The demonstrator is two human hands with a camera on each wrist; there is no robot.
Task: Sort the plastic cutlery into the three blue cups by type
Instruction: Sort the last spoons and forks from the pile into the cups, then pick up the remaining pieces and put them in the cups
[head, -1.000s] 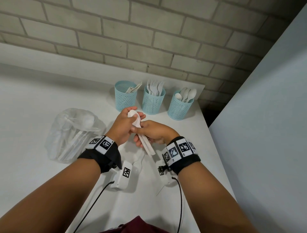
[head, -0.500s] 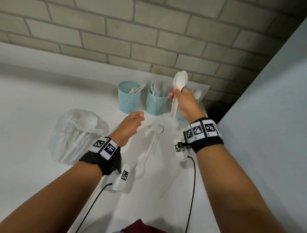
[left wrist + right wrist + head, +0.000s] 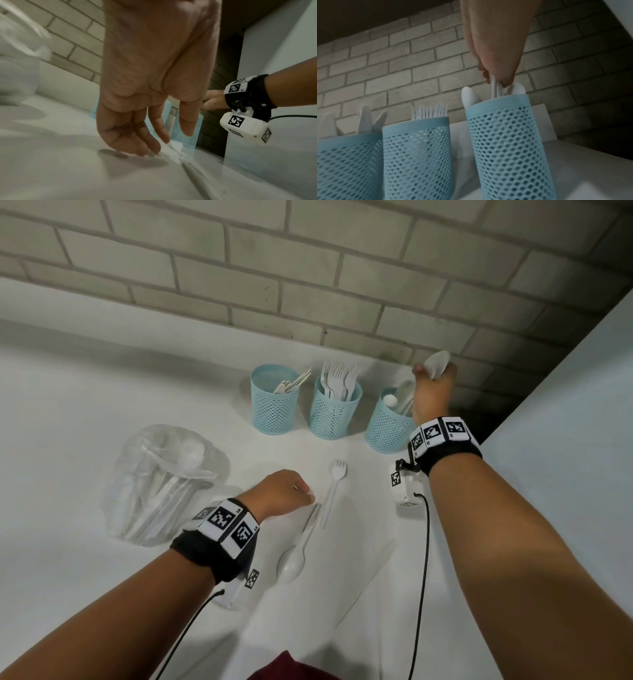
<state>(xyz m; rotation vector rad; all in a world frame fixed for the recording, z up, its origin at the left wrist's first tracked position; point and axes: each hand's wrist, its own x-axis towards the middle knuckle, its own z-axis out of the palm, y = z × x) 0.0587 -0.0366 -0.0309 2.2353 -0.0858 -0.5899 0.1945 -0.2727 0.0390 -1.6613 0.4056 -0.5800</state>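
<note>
Three blue cups [image 3: 334, 409] stand in a row on the white table [image 3: 68, 412] below a grey brick wall [image 3: 308, 268]: knives left, forks middle, spoons right, while one fork [image 3: 334, 487] and one spoon [image 3: 298, 553] lie loose in front of the middle cup and a clear bag [image 3: 161, 481] of cutlery sits to its left. The right hand [image 3: 433, 392] pinches spoons [image 3: 495, 88], handles down in the right cup. The left hand [image 3: 281, 493], fingers loosely curled, touches the table beside the fork and holds nothing.

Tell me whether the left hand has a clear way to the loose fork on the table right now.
Probably yes. The left hand hovers low just beside the fork, fingers pointing down at the table, with nothing between them. The right hand is away at the spoon cup, holding spoons.
</note>
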